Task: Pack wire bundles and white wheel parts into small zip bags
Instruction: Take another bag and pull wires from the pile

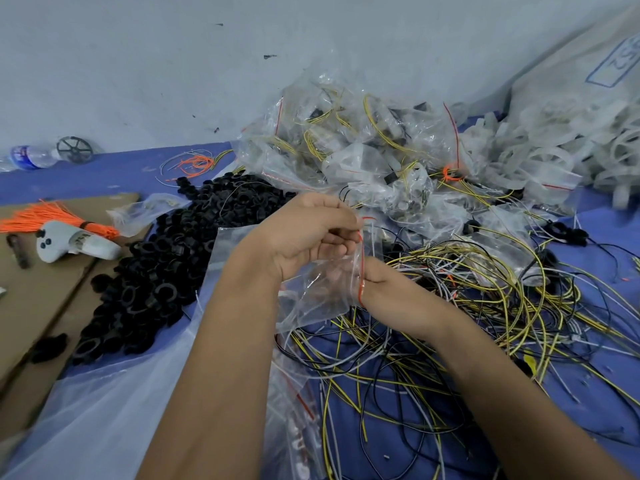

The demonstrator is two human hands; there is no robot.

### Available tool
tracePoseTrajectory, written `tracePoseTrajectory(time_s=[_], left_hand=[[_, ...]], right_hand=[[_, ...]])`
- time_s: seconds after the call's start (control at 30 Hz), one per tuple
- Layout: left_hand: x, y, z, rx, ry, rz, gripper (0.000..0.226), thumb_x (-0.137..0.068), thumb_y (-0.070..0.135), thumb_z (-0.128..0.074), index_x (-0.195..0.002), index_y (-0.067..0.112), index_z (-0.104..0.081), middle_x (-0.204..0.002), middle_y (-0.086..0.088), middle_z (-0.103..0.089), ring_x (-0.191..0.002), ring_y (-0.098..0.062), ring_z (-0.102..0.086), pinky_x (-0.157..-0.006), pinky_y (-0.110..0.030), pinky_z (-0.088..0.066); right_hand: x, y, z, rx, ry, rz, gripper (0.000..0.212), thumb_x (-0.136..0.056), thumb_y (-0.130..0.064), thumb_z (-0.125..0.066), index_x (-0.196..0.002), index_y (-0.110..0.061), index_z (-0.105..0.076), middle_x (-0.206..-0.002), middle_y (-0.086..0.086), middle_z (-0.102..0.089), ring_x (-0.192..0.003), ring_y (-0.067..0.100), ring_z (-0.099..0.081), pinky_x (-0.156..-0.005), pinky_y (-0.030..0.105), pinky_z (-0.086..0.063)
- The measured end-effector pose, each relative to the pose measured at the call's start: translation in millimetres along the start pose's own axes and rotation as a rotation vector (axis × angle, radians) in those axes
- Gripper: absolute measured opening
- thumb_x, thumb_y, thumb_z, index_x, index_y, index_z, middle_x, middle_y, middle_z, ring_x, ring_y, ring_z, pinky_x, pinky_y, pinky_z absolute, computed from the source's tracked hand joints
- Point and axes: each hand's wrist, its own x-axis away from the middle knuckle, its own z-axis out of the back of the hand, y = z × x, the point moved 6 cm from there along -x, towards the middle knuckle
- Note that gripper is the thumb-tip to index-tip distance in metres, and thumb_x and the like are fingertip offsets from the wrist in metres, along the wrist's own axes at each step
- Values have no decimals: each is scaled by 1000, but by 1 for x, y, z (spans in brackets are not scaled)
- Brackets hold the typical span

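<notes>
both hands pinch a small zip bag [320, 289] along its red strip: left hand [311, 233] above, right hand [384, 282] below (over loose wires [467, 306]).

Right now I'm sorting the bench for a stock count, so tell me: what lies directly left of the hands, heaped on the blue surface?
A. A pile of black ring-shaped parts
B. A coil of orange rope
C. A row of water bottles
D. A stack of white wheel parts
A: a heap of black ring-shaped parts lies left of the left hand and right hand, which both hold a small zip bag.
</notes>
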Motion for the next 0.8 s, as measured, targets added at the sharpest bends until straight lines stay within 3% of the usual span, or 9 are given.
tracePoseTrajectory(time_s=[0.07, 0.1, 0.13, 0.2, 0.27, 0.37, 0.47, 0.6, 0.8], left_hand=[[0, -1, 1, -21, -11, 16, 20, -93, 0, -66, -75, 6, -68, -61, -6, -65, -47, -8, -60, -41, -13, -46], [0, -3, 2, -39, -4, 33, 19, -93, 0, -66, -75, 6, -67, -61, -6, -65, -46, -8, -60, -41, -14, -46], [-1, -5, 4, -62, 20, 54, 18, -93, -1, -65, -76, 5, -67, -60, -6, -65, -45, -9, -59, -40, -14, -45], [-2, -11, 11, -129, 103, 101, 16, -92, -3, -63, -77, 3, -64, -58, -7, -65, -42, -9, -57, -39, -16, -45], [-4, -19, 19, -226, 182, 153, 16, -92, -3, -61, -76, 3, -62, -55, -7, -64, -41, -9, -57, -40, -17, -46], [-5, -31, 28, -397, 230, 223, 20, -93, -1, -61, -74, 5, -58, -54, -7, -61, -38, -9, -56, -41, -19, -48], [-5, -41, 28, -492, 203, 284, 17, -94, -3, -60, -78, 2, -56, -58, -11, -56, -33, -11, -52, -39, -20, -48], [-8, -50, 20, -523, 131, 311, 23, -93, -2, -63, -71, 1, -59, -50, -5, -59, -36, -11, -55, -42, -22, -53], [-11, -48, 22, -428, 211, 268, 19, -95, -2, -62, -76, -1, -59, -50, -7, -60, -34, -10, -53, -40, -20, -49]], right_hand=[[3, 3, -3, -30, -15, -44, 36, -102, -12, -50, -109, 23, -46, -123, 44, -46, -118, 57, -46, -104, 66, -36], [5, 4, -3, -50, 4, -60, 34, -98, -15, -53, -106, 18, -51, -118, 40, -54, -113, 54, -51, -103, 59, -43], [6, 5, -2, -72, 24, -64, 26, -96, -14, -54, -99, 11, -60, -104, 32, -65, -96, 46, -61, -90, 50, -53], [5, 2, 0, -69, 44, -44, 22, -99, -2, -51, -86, 8, -66, -73, 9, -70, -63, 21, -63, -60, 30, -52], [0, 1, 9, -21, 165, 4, 24, -99, 3, -51, -85, 6, -70, -67, 6, -69, -55, 14, -64, -51, 27, -52], [2, 2, 36, 171, 492, 80, 26, -94, 0, -53, -92, -12, -76, -72, 0, -75, -63, 14, -72, -59, 33, -59], [12, -5, 54, 738, 716, 152, 21, -95, -14, -59, -108, -19, -74, -97, -3, -75, -92, 16, -67, -80, 33, -54], [5, 11, 51, 1066, 502, -71, 37, -100, -29, -52, -137, -25, -58, -139, 1, -56, -131, 28, -45, -108, 47, -39], [6, 8, 57, 976, 519, -72, 26, -100, -26, -55, -121, -26, -71, -121, -2, -68, -117, 27, -53, -101, 46, -46]])
